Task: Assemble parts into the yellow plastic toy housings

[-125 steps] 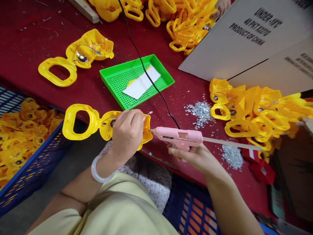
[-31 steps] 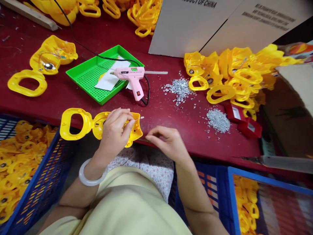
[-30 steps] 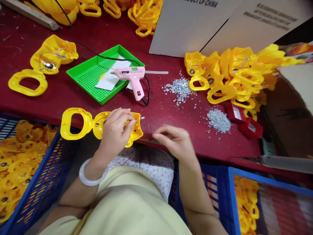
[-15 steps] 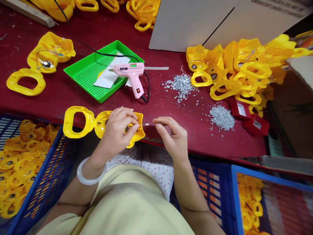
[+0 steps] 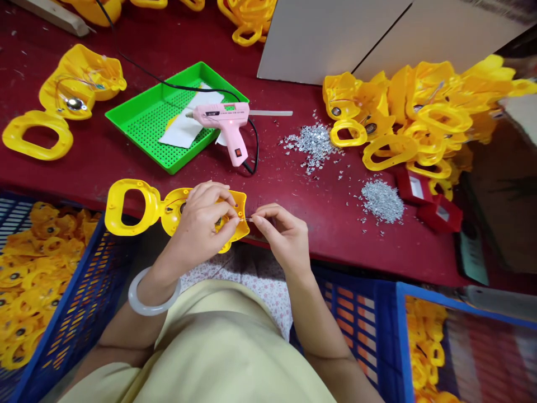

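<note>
A yellow plastic shell [image 5: 133,208] lies at the table's front edge, its hollow parts joined in a row. My left hand [image 5: 205,215] rests over its right part, thumb and forefinger pinched on a thin wire that comes from the shell. Just right of it, my right hand [image 5: 283,232] pinches the far end of a small thin piece [image 5: 248,219], too small to make out clearly. The fingertips of both hands are close together above the shell's right edge.
Behind the hands are a pink glue gun [image 5: 229,126] and a green tray [image 5: 145,140]. Silvery heaps of small parts [image 5: 382,201] lie right, near yellow shells [image 5: 440,120] and red boxes [image 5: 440,212]. Blue crates [image 5: 79,280] flank my lap.
My right hand has moved left, closing the gap to my left hand and now pinching the small thin piece. My left hand stays over the shell.
</note>
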The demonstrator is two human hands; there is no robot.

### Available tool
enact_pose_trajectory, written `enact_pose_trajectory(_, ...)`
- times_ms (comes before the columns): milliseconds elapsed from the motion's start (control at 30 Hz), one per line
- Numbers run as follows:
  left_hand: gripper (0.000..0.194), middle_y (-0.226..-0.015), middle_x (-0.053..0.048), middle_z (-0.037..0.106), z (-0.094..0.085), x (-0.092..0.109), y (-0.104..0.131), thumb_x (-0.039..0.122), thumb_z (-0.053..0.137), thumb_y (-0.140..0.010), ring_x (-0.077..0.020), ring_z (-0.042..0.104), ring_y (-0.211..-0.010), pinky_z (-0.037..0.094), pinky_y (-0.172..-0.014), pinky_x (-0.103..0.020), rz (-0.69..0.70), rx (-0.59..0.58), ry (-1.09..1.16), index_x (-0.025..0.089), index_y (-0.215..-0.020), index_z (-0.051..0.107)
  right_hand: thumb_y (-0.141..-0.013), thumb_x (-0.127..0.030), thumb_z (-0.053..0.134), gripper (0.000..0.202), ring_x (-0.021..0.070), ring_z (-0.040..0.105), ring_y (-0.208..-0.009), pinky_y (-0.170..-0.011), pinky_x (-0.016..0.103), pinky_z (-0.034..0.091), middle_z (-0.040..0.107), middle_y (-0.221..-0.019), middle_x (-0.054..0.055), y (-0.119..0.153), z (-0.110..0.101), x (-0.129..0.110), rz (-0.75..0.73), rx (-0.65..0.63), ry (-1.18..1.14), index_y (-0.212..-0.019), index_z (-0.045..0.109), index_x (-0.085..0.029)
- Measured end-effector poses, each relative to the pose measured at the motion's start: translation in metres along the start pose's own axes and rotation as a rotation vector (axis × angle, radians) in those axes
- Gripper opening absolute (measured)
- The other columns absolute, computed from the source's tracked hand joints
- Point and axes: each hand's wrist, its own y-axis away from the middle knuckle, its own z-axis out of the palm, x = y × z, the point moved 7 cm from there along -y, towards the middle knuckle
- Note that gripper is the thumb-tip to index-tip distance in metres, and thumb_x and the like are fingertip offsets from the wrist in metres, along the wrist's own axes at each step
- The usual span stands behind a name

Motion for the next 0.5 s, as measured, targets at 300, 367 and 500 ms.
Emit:
enact_pose_trajectory(300,0.019,-0.094,-0.006,0.063,-0.0013,-0.0005,0.0005,0.015,0.055,-0.090,-0.0246,0.058,-0.108,0.044,-0.100,-0.046,0.000,-0.010,0.010,0.016,-0.071,0.058,-0.085,-0.029,0.070,0.007,0.0111,0.064,-0.078,-0.073,0.023,0.052,0.070,-0.085,-0.001,0.0013,0.0053,0.0116,0.047,0.012,-0.044,-0.084,0.071,-0.023)
enact_pose_trajectory(367,0.019,-0.094,-0.005,0.063,-0.0015,-0.0006,0.0004,0.015,0.054,-0.089,-0.0244,0.058,-0.108,0.044,-0.100,-0.046,0.002,-0.015,0.016,0.016,-0.071,0.058,-0.085,-0.030,0.070,0.007,0.0120,0.065,-0.080,-0.074,0.025,0.052,0.070,-0.087,0.000,0.0013,0.0061,0.0114,0.042,-0.001,-0.037,-0.085,0.071,-0.023)
enact_pose_trajectory(500,0.019,-0.096,-0.006,0.064,-0.0016,-0.0014,0.0008,0.013,0.054,-0.089,-0.0240,0.058,-0.109,0.043,-0.105,-0.047,0.005,-0.025,0.021,0.016,-0.071,0.058,-0.085,-0.030,0.070,0.007,0.0124,0.064,-0.080,-0.075,0.026,0.052,0.069,-0.087,0.000,0.0016,0.0067,0.0103,0.029,0.004,-0.022,-0.084,0.071,-0.023)
